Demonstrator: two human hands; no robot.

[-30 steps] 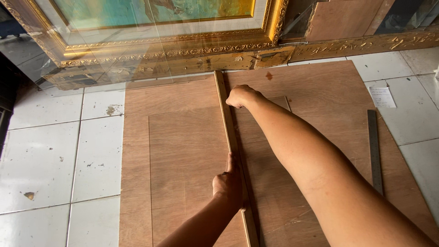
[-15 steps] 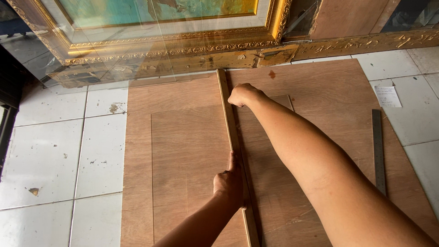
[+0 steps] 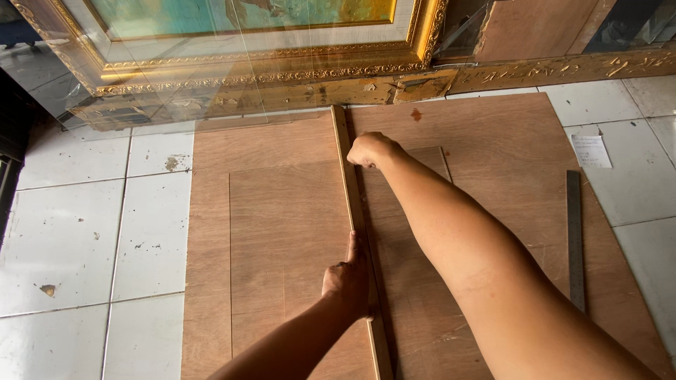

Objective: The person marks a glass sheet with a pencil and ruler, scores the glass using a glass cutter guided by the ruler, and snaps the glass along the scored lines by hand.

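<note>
A long thin wooden strip (image 3: 345,162) lies lengthwise down the middle of a small plywood panel (image 3: 282,239), which rests on a larger plywood sheet (image 3: 507,134) on the floor. My left hand (image 3: 346,276) presses down on the strip near its lower part, thumb along its edge. At the far end, my right hand (image 3: 371,149) is a closed fist against the strip's right edge. Whatever may be inside the fist is hidden.
A grey metal ruler (image 3: 575,239) lies on the large sheet's right side. A gilded picture frame (image 3: 282,70) with a painting and a glass pane (image 3: 176,91) stand at the far edge. A paper slip (image 3: 590,150) lies on the white floor tiles (image 3: 77,232).
</note>
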